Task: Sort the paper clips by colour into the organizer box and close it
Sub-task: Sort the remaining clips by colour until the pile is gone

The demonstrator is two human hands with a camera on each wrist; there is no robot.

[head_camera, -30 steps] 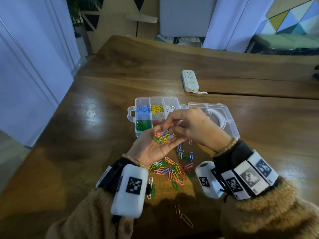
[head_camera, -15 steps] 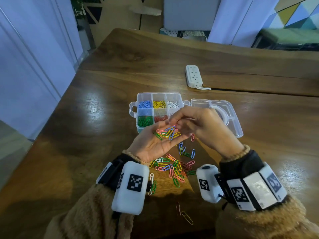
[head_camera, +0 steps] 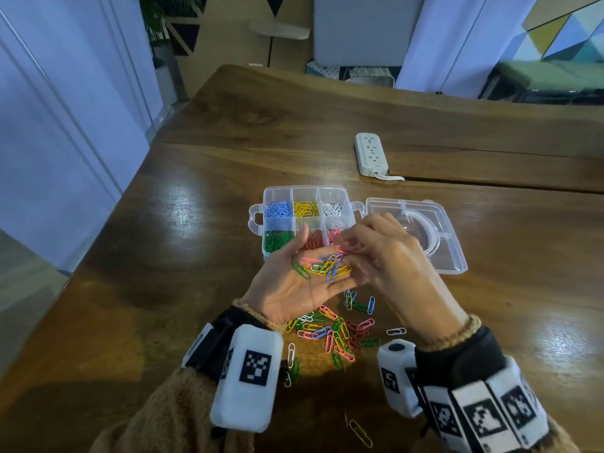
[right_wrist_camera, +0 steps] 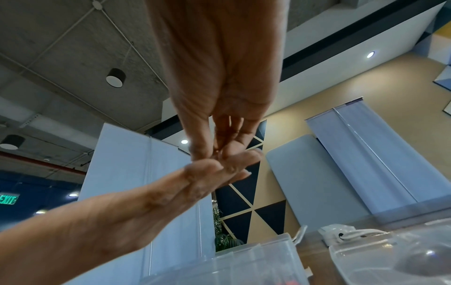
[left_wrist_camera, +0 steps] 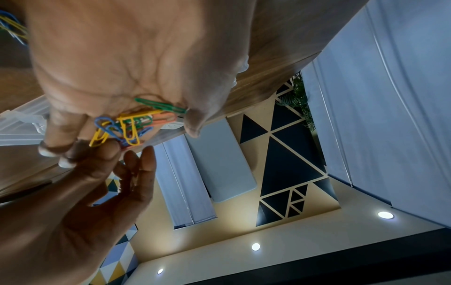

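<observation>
The clear organizer box [head_camera: 348,209] stands open on the wooden table, with blue, yellow, white, green, red and pink clips sorted in its compartments. Its lid [head_camera: 452,256] lies flat to the right. My left hand [head_camera: 313,282] is palm up in front of the box and carries a small bunch of mixed clips [head_camera: 327,268] [left_wrist_camera: 127,123] on its fingers. My right hand [head_camera: 346,249] [left_wrist_camera: 114,152] reaches in from the right and pinches a pink clip at the far edge of that bunch. The right wrist view shows both hands meeting fingertip to fingertip [right_wrist_camera: 214,154].
A loose pile of mixed clips [head_camera: 333,331] lies on the table under and behind my hands. Stray clips lie near the front edge [head_camera: 359,433]. A white power strip [head_camera: 371,152] sits beyond the box.
My hands have held their places over the pile. The right fingers have stayed working at the bunch in the left palm. My head has shifted, so the box sits lower in view.
</observation>
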